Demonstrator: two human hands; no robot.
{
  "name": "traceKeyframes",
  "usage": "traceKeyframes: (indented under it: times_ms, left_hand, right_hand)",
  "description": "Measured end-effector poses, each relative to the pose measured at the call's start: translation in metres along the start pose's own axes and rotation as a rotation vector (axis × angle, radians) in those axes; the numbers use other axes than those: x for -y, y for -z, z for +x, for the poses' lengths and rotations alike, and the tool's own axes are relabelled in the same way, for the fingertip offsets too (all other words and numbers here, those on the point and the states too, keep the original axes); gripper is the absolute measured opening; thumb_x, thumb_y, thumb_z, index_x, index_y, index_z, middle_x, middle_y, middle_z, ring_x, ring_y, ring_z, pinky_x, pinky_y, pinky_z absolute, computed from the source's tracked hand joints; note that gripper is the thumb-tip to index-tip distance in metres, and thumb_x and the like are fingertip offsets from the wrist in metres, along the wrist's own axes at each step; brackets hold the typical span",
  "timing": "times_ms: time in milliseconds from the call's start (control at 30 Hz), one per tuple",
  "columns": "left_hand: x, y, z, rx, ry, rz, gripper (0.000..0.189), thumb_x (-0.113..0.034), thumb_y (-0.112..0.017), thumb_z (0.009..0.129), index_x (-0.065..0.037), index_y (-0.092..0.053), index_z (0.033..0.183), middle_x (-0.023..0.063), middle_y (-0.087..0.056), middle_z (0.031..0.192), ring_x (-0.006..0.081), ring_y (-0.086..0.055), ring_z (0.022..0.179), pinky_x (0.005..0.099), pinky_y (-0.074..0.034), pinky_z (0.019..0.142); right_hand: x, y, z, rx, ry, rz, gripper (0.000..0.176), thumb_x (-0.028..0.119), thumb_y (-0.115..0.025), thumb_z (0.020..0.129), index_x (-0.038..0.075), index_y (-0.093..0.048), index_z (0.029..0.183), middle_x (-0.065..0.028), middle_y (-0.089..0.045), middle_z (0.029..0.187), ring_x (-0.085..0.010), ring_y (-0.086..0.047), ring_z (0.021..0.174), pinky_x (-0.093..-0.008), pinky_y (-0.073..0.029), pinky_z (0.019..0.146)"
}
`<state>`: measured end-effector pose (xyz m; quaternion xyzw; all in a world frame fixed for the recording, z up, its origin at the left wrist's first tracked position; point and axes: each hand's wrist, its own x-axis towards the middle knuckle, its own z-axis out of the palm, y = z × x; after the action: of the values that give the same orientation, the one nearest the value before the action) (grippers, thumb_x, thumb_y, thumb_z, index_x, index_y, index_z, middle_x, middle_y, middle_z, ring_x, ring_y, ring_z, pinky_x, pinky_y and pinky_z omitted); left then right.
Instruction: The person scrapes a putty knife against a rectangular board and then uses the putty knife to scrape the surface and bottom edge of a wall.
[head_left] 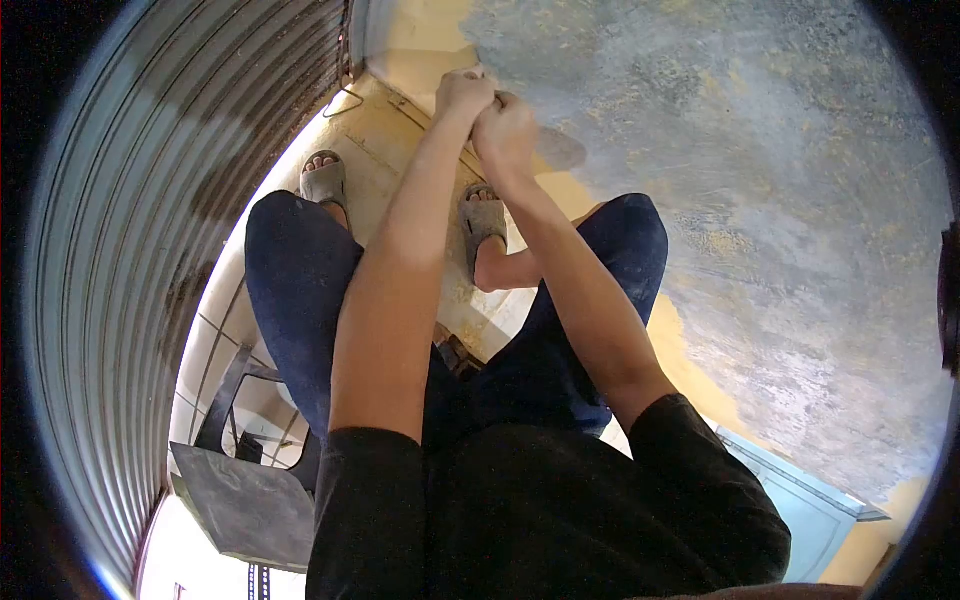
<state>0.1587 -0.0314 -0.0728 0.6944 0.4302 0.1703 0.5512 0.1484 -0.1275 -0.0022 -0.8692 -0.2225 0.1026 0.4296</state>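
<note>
Both arms reach forward, away from my body, and the hands meet near the foot of the plastered wall. My left hand is closed, its fingers curled inward and its knuckles toward the wall. Right beside it, my right hand is closed too, thumb side against the left hand. Whatever the fingers hold is hidden by the hands, and I cannot tell what it is. A dark shadow falls on the wall just right of my right hand.
A ribbed metal shutter runs along the left. Behind my left leg is a dark chair-like frame with a flat grey panel. My sandalled feet stand on the tiled floor. A pale blue panel is at lower right.
</note>
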Motion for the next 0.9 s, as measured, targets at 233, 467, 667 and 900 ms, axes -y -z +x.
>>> traceKeyframes:
  times_ms: [233,467,667,900]
  left_hand:
    - [0.001,-0.003,0.001,0.041,0.037,-0.038,0.048,-0.015,-0.053,0.080,-0.014,-0.062,0.126,0.0156,-0.067,0.114,0.0278,-0.067,0.098,0.0372,-0.053,0.082]
    - [0.018,-0.012,0.010,-0.026,0.012,-0.048,0.037,-0.017,-0.053,0.080,-0.013,-0.068,0.114,0.0161,-0.069,0.102,0.0288,-0.067,0.092,0.0374,-0.052,0.080]
    - [0.008,0.010,0.006,0.153,0.075,-0.134,0.044,-0.029,-0.059,0.086,-0.010,-0.059,0.125,0.0160,-0.067,0.112,0.0332,-0.063,0.103,0.0375,-0.047,0.090]
    - [0.004,0.009,0.004,0.017,0.064,-0.008,0.032,-0.024,-0.063,0.083,-0.007,-0.067,0.110,0.0179,-0.068,0.106,0.0259,-0.066,0.097,0.0358,-0.051,0.080]
  right_hand:
    - [0.009,0.006,-0.002,0.002,0.022,-0.033,0.040,0.027,-0.051,0.086,-0.007,-0.068,0.098,-0.0311,-0.064,0.082,-0.0455,-0.064,0.086,-0.0462,-0.049,0.077]
    - [0.002,-0.005,0.001,0.012,0.073,-0.051,0.042,0.030,-0.051,0.087,-0.008,-0.066,0.097,-0.0328,-0.064,0.087,-0.0476,-0.063,0.087,-0.0467,-0.048,0.077]
    - [-0.005,-0.016,0.003,0.031,0.057,-0.072,0.042,0.029,-0.050,0.089,-0.008,-0.066,0.097,-0.0330,-0.063,0.089,-0.0467,-0.063,0.089,-0.0463,-0.048,0.078]
    - [0.005,-0.012,-0.002,-0.033,-0.018,0.077,0.040,0.026,-0.050,0.086,-0.009,-0.067,0.096,-0.0333,-0.063,0.081,-0.0454,-0.065,0.081,-0.0451,-0.049,0.073]
